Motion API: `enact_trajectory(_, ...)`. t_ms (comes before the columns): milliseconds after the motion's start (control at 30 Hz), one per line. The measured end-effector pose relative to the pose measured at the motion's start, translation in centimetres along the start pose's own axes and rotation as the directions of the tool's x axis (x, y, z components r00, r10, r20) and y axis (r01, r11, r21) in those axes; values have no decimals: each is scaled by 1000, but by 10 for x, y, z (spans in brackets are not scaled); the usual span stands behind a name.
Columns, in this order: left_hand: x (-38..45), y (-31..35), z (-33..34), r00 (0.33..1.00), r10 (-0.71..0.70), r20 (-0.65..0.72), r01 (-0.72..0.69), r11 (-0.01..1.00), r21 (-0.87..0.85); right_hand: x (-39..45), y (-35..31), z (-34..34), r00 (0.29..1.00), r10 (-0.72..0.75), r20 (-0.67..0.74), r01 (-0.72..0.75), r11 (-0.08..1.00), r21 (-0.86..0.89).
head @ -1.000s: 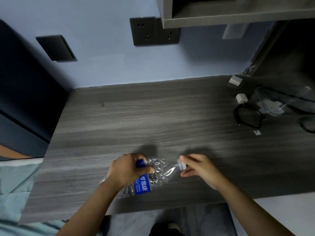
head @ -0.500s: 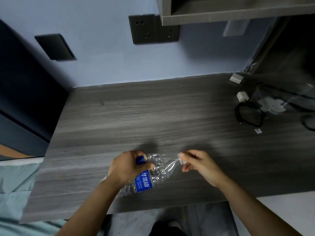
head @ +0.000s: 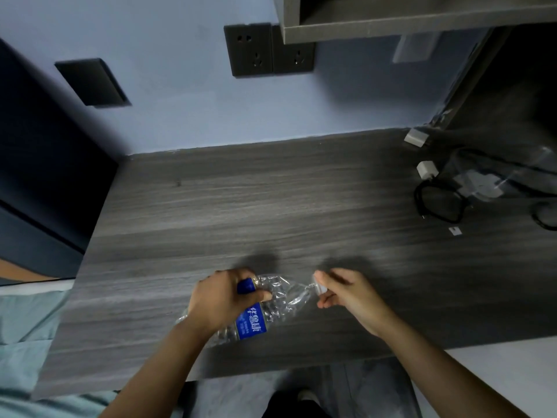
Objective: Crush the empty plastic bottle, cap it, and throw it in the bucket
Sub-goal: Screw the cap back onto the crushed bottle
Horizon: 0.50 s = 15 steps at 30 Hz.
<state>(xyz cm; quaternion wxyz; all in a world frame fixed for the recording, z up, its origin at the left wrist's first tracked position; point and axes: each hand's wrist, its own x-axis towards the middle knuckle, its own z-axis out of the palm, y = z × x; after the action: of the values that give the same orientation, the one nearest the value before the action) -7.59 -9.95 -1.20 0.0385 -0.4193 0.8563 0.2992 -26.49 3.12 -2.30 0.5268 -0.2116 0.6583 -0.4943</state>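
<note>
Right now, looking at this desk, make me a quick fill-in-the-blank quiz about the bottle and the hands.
1. The left hand grips the crushed plastic bottle around its ____ label.
2. The right hand pinches the bottle's white ____.
3. The bottle lies over the grey wooden ____.
4. Two dark ____ sit on the blue wall.

Missing words: blue; cap; desk; power sockets

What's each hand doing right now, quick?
Left hand: closed around the crushed clear plastic bottle with blue label.
Right hand: fingers pinched on the bottle's white cap.
</note>
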Motion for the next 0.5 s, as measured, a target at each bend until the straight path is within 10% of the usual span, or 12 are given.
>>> enact_trajectory(500, 11, -13, -6, 978, 6, 210, 49, 965, -258, -9, 2, -5, 957, -273, 99, 282, 954, -100)
